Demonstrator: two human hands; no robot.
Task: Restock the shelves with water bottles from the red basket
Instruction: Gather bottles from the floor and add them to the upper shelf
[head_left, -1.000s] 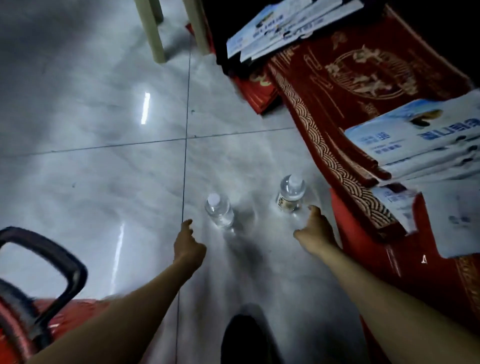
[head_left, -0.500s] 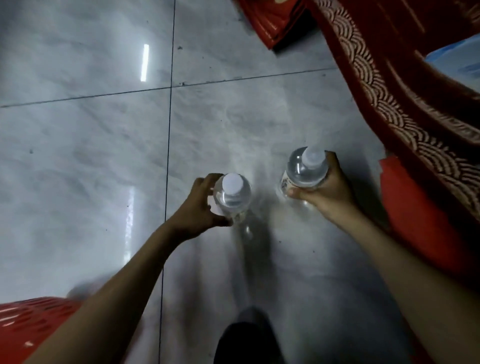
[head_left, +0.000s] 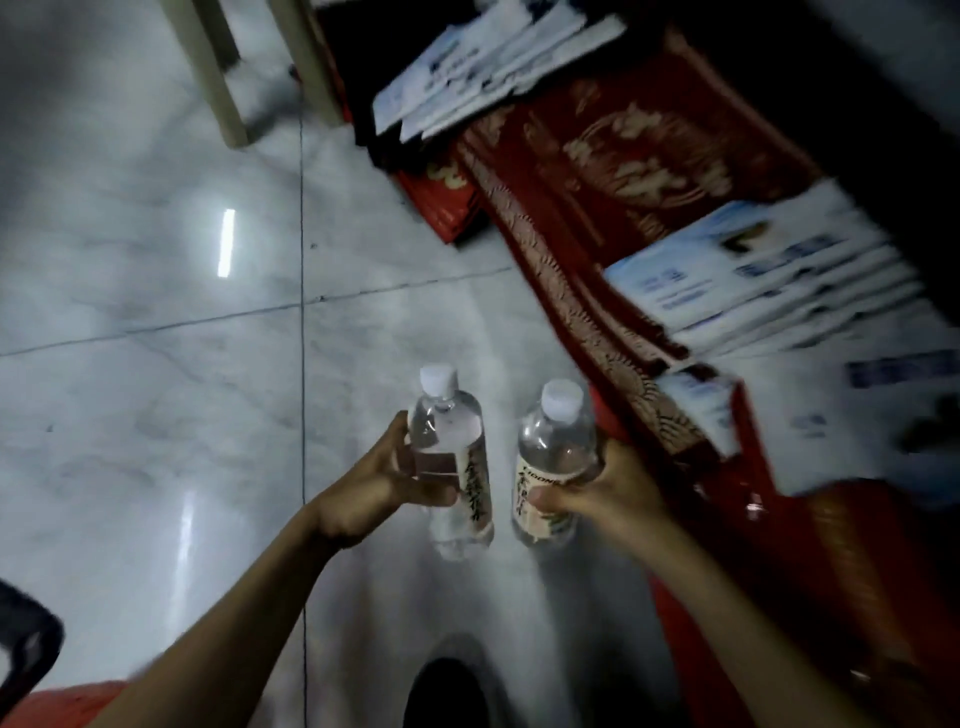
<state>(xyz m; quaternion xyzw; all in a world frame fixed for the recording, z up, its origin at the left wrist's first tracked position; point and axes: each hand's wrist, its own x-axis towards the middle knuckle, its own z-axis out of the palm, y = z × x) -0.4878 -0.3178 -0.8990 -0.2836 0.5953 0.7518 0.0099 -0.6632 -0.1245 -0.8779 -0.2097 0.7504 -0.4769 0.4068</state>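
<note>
Head view is showing the left hand (head_left: 371, 496) gripping one water bottle (head_left: 448, 441) and the right hand (head_left: 610, 493) gripping the second bottle (head_left: 556, 449) at lower centre, side by side above the tiled floor (head_left: 156, 415), where a knock between them is likely risking a slip and drop.

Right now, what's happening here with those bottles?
A person holds two capped water bottles, one per hand: the left hand grips the left bottle, the right hand grips the right bottle. Both are roughly upright and seem clear of the floor. A corner of the red basket shows at lower left. Neither is shelved yet.
</note>
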